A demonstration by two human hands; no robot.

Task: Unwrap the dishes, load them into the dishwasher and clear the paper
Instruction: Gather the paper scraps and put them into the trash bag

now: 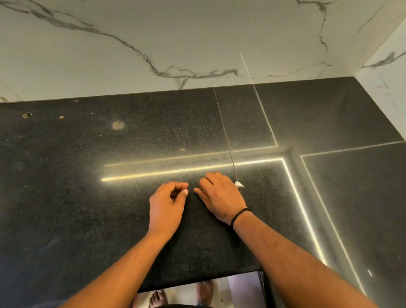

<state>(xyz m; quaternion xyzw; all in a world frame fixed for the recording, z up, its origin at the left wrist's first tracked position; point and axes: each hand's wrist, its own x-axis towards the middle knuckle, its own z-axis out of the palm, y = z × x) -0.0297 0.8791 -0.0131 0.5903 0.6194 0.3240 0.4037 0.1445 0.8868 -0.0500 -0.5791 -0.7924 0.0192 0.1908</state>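
At six o'clock, nearest the camera, the person's bare feet (204, 294) stand on the floor below the table's front edge. Both forearms reach up from there over the black speckled table (70, 178).

The left hand (167, 205) hovers or rests near the centre, its fingers (181, 185) curled inward with thumb and forefinger tips nearly meeting; whether they pinch anything is too small to tell. Just beside it at one o'clock, the right hand (220, 195), with a black wristband (239, 215), lies palm down with its fingers spread flat on the stone.

A small white scrap of paper (240, 185) peeks out at the right hand's far edge, at about two o'clock from it, touching or partly under the hand. No dishes or dishwasher are in view, so the task seems to be at its paper-clearing end.

The risks from here look minor. The scrap is tiny and flat on polished stone, so fingertips may slide over it, or a sweep may push it toward the seam (224, 126) or off the front edge. Crumb-like specks (118, 125) at eleven o'clock, near the marble wall (159, 25), could be missed.
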